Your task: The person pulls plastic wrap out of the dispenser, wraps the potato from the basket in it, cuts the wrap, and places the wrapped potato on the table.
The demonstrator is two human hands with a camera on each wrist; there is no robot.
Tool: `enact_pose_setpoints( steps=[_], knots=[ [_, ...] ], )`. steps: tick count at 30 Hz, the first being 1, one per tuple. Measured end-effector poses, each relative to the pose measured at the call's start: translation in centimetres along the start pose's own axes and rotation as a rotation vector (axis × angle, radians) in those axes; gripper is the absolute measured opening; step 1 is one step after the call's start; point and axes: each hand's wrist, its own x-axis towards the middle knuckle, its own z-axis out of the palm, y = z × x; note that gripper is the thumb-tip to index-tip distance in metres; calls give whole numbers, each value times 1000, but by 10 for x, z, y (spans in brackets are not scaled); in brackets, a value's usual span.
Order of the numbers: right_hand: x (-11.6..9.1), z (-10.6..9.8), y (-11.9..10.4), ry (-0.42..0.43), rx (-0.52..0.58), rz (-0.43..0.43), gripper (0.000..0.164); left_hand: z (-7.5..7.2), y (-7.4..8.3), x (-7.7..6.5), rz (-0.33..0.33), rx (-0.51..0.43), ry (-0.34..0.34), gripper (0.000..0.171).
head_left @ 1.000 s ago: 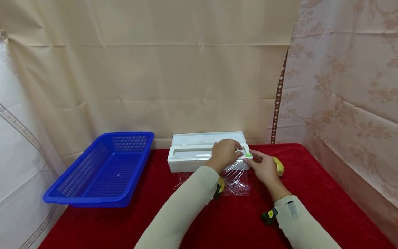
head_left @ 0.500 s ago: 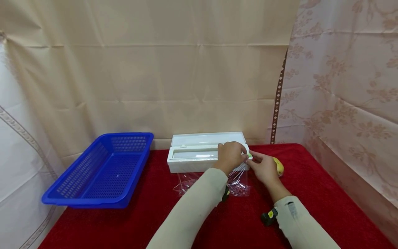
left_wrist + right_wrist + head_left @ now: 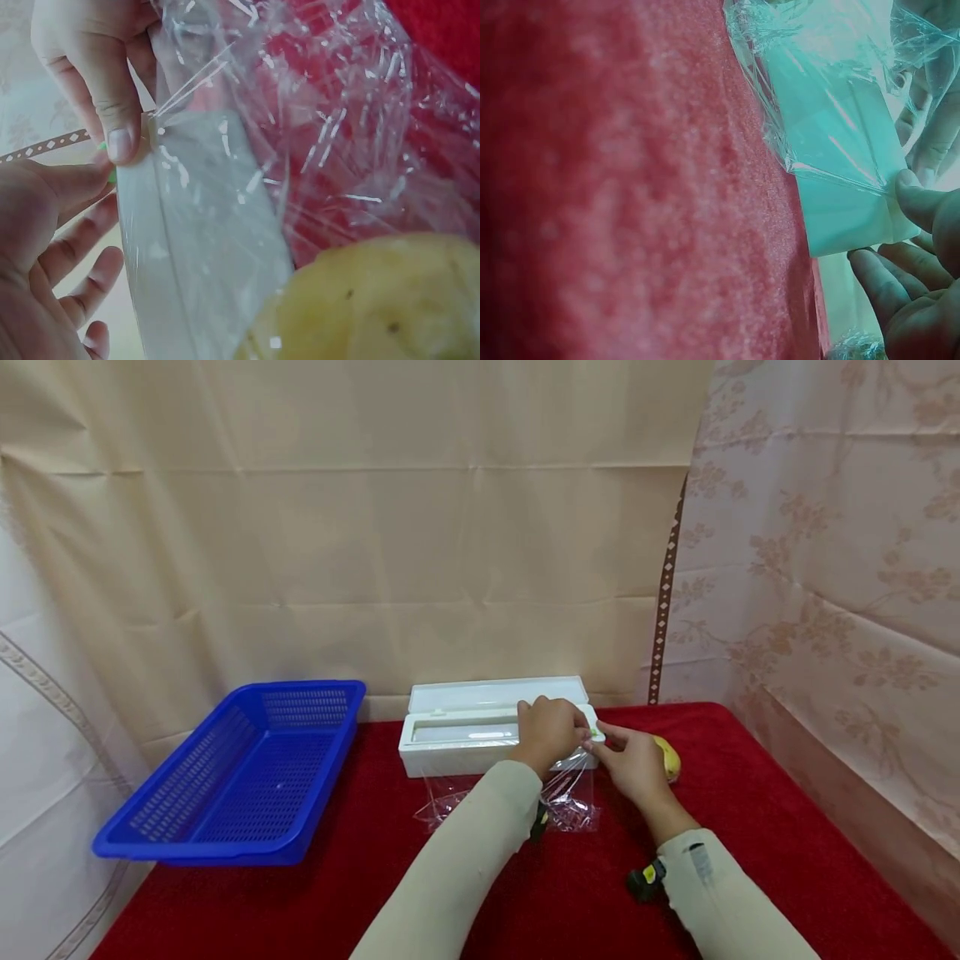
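A white cling film dispenser (image 3: 438,762) stands at the back of the table with its lid (image 3: 495,693) raised. Clear cling film (image 3: 573,810) hangs crumpled over its front onto the cloth. My left hand (image 3: 551,731) reaches to the right end and pinches the small green slider cutter (image 3: 112,177). My right hand (image 3: 636,764) grips the same end, thumb on the front edge and fingers around the end. In the left wrist view a yellow fruit (image 3: 367,307) with dark specks lies in front of the dispenser; my left arm hides it in the head view.
A blue plastic basket (image 3: 247,777) stands on the left side of the red cloth (image 3: 585,902). Another yellow fruit (image 3: 667,760) lies behind my right hand. Beige curtain (image 3: 450,543) hangs close behind the dispenser.
My left hand has shifted slightly right to the dispenser's end and closed on the green slider. The right hand stays at that end. The head view has shifted slightly.
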Motion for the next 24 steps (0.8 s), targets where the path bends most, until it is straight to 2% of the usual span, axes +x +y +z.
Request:
enact_pose_setpoints(
  steps=[3, 10, 24],
  knots=[
    [0, 0, 0, 0, -10, -5, 48, -1, 0, -1, 13, 18, -2, 8],
    [1, 1, 1, 21, -34, -13, 48, 0, 2, 3, 30, 128, 0, 10],
    [0, 0, -2, 34, -70, -26, 49, -1, -5, 1, 13, 144, 4, 11]
  ],
)
